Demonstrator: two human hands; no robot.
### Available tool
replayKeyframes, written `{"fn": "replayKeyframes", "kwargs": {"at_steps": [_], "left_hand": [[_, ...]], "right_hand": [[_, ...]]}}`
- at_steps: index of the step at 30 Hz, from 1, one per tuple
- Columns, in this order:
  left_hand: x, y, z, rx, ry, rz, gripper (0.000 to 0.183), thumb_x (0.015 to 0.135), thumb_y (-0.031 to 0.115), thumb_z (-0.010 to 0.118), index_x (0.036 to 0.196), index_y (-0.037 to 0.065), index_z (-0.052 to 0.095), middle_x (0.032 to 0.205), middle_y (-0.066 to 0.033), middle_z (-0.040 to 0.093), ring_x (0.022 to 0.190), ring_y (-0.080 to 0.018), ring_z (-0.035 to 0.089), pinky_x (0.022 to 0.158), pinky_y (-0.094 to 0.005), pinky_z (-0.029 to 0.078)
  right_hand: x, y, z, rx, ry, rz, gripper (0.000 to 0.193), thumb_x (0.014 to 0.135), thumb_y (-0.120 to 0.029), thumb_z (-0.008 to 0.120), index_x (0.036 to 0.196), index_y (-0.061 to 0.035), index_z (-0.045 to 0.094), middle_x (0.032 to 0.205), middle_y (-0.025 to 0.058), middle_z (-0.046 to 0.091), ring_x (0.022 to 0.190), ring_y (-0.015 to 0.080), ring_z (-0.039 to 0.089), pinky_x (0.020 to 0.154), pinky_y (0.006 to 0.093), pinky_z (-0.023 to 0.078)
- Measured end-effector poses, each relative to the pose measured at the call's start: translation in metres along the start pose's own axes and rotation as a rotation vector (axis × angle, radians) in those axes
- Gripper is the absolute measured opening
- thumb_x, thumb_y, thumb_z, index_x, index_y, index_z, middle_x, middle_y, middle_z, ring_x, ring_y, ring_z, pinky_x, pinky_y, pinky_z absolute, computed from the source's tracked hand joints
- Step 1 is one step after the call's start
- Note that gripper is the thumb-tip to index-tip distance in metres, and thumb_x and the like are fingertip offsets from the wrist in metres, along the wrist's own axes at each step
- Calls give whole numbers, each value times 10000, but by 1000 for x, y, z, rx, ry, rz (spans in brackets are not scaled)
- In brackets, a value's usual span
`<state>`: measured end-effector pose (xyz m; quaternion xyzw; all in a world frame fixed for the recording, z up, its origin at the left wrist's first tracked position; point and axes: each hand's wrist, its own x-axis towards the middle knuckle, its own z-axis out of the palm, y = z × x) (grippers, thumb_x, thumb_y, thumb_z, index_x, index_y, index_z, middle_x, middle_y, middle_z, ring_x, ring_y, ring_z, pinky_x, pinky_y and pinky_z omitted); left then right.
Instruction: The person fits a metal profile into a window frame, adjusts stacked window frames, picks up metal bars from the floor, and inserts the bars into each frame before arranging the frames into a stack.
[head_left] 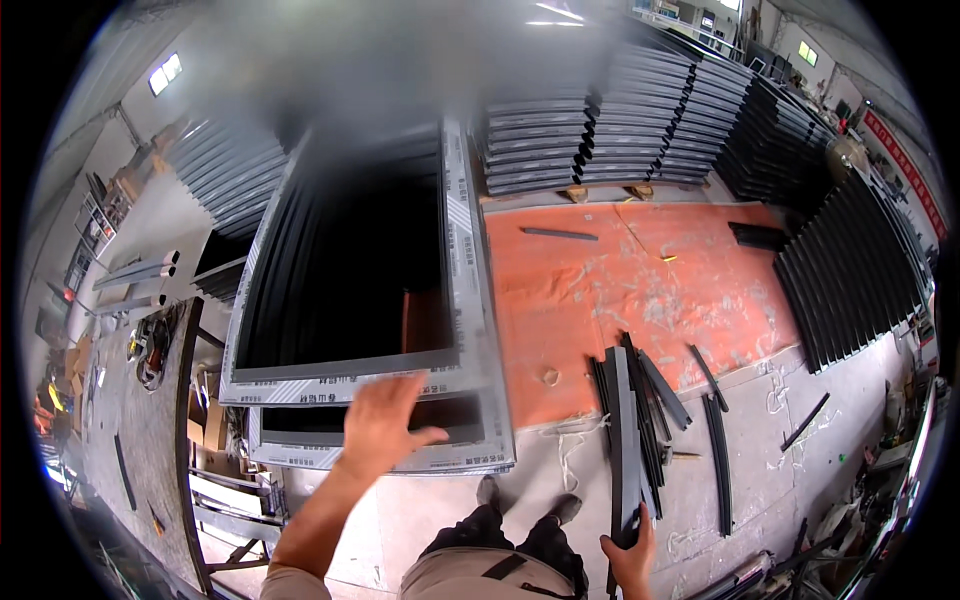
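Note:
My left hand (385,425) is stretched out with thumb and fingers apart, over the lower edge of a large rectangular window frame (465,270). Nothing is held in it, and whether it touches the frame I cannot tell. Printed pale film covers the frame, which lies on a stack of similar frames (490,435). Low on the right, my right hand (632,555) is closed around a long dark grey metal profile (624,440). The profile points away from me, above several loose black strips (718,465) on the floor.
An orange sheet (560,320) covers the floor beyond, with a short grey strip (560,234) on it. Stacked frames (640,130) stand at the back, more black ones (850,270) at right. A worktable (120,440) with cables is on my left. A blur hides the top centre.

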<state>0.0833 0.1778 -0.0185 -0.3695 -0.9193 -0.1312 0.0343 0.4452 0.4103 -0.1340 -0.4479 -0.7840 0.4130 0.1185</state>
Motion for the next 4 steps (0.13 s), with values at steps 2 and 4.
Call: {"fn": "replayKeyframes", "kwargs": {"at_steps": [2, 4], "left_hand": [[24, -18, -2, 158, 80, 46, 863, 611, 460, 884, 1334, 125, 552, 1398, -150, 488, 1287, -360, 458, 1075, -489, 371], [25, -43, 11, 149, 14, 8, 869, 667, 480, 854, 1380, 151, 480, 1360, -135, 479, 1265, -343, 452, 1124, -485, 330]], "right_hand": [[-1, 9, -3, 10, 38, -13, 934, 631, -198, 827, 1444, 16, 422, 1215, 220, 580, 1075, 341, 582, 920, 424, 470], [-2, -11, -10, 124, -64, 170, 937, 658, -198, 813, 1479, -17, 400, 1370, 235, 537, 1253, 360, 526, 1055, 427, 404]]}}
